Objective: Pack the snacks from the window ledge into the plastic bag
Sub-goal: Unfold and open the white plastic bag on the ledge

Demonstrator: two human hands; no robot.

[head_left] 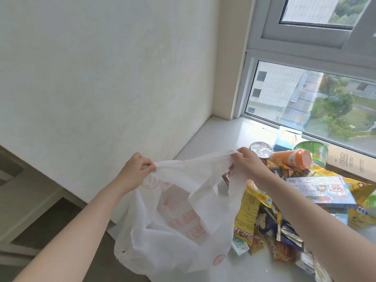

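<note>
Opening step: my left hand (138, 169) and right hand (247, 163) both pinch the plastic bag (173, 216) taut; next I'd free one grip for snacks (284, 202).

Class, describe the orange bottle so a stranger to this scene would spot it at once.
Below the window, a heap of snacks lies on the ledge. At its far end, between a foil lid and a green tin, lies the orange bottle. Unlike the flat packets around it, it is round and tipped on its side.
</note>
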